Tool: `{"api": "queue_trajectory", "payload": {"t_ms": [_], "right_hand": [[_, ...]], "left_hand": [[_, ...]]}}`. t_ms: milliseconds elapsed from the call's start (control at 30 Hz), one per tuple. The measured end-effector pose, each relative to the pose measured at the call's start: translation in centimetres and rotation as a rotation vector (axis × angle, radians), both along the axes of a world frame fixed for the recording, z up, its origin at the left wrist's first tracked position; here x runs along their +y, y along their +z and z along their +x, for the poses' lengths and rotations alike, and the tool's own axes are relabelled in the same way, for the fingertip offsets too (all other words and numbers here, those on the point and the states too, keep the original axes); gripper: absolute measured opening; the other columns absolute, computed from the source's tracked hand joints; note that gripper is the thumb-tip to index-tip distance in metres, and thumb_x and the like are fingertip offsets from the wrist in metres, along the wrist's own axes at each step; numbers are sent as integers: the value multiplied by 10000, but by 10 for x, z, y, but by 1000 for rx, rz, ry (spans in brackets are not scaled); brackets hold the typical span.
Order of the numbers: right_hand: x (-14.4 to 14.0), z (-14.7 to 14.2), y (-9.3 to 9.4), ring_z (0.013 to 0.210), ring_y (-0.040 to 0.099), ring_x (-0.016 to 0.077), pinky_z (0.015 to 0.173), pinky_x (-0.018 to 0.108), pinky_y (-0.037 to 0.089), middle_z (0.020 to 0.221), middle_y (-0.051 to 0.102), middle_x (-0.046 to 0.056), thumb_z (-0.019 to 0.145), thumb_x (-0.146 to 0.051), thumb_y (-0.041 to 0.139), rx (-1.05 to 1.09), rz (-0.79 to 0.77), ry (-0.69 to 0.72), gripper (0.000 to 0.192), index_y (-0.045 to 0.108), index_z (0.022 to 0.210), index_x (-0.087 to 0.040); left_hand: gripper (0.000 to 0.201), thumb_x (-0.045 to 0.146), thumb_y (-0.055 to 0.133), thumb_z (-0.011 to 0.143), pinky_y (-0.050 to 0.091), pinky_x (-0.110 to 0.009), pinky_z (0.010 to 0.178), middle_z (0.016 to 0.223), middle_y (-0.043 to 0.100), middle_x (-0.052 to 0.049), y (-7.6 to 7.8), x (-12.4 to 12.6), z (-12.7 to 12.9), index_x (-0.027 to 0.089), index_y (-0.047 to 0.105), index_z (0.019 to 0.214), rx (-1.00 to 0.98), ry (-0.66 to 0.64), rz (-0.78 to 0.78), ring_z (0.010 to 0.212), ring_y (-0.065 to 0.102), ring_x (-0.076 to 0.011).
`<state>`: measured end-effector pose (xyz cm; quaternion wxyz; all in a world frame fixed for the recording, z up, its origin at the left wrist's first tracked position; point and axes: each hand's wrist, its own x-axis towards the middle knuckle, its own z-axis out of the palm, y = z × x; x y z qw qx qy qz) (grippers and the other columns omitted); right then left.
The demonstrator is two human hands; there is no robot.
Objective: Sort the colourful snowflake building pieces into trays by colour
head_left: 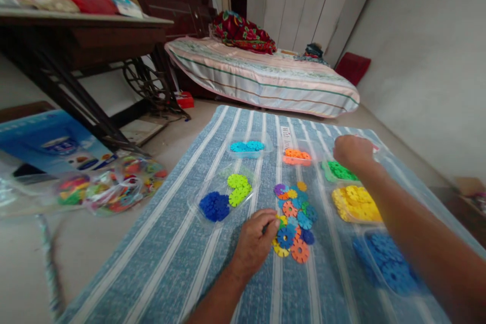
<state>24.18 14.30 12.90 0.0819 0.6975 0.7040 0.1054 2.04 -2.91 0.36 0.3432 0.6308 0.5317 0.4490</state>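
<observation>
Striped cloth point(170, 258) bears our disc pile point(293, 221), left hand point(256, 238) beside it, right hand point(353, 152) beyond its right; we can't tell either's grip.

Multicoloured notched discs point(292, 221) lie loosely overlapping on the striped cloth point(322, 293).

Bedroom in a home: bed point(261, 72) with striped sheet point(311, 90) and red floral quilt point(245, 34) stood beyond the left hand point(253, 240); pale wardrobe point(298, 2) stood farther beyond it; treadle table point(110, 38) stood forward-left of that hand
</observation>
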Motion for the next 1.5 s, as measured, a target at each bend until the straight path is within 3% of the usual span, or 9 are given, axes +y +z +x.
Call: {"api": "queue_trajectory", "payload": {"t_ms": [100,300,467,633,800,1067,1133,1333,1500], "right_hand": [[-39,2,-4,893,637,298,731,394,458,959,666,192,872,-293,445,-18,-74,53,299,679,929,-117],[-132,-17,-46,799,638,203,677,287,426,878,690,61,834,-283,523,217,-192,360,173,683,859,-222],[-186,-38,-72,775,612,228,659,320,440,834,664,72,823,-285,568,252,-134,408,139,674,842,-197],[-207,-48,-90,877,583,267,735,379,458,917,642,110,830,-248,566,254,-75,371,151,674,892,-162],[-212,-43,-98,985,548,247,821,357,432,1041,617,105,802,-174,568,395,-60,366,122,650,892,-169],[-190,-28,-79,706,556,135,623,233,369,718,595,-12,725,-131,582,638,-152,333,127,548,620,-194],[-165,-23,-65,685,546,135,621,236,363,694,586,-10,759,-191,580,618,-42,384,143,551,619,-197],[-81,-19,-20,816,565,213,729,316,410,828,643,75,819,-321,541,521,640,369,176,639,823,-174],[-97,-22,-41,799,602,217,728,333,449,845,668,81,842,-322,495,593,569,346,218,654,849,-173]], "left_hand": [[199,260,488,834,485,-278,853,966,681,-50,-1,0,0,193,672,799,2,-7,9,928,622,-153],[201,259,490,836,480,-271,864,964,682,-55,0,2,2,179,673,816,29,-13,20,925,624,-149],[196,261,493,833,484,-275,862,962,686,-46,1,1,2,187,673,810,56,-13,29,916,627,-149],[201,266,489,832,481,-278,870,973,686,-44,-1,2,2,187,673,827,66,-7,45,921,625,-148],[211,264,477,835,482,-283,866,965,688,-43,-2,2,2,186,672,814,79,-6,48,923,624,-150],[211,262,483,836,480,-268,855,957,687,-50,-1,2,1,178,672,796,79,-9,47,907,627,-148],[207,256,482,837,484,-264,845,946,687,-46,-1,2,1,182,671,795,73,-15,54,898,628,-145],[191,243,491,832,484,-257,840,928,685,-38,-1,2,1,183,667,787,60,-17,67,890,628,-139],[199,240,481,833,488,-253,835,921,687,-32,0,2,1,191,667,783,58,-21,78,886,629,-137]]}}
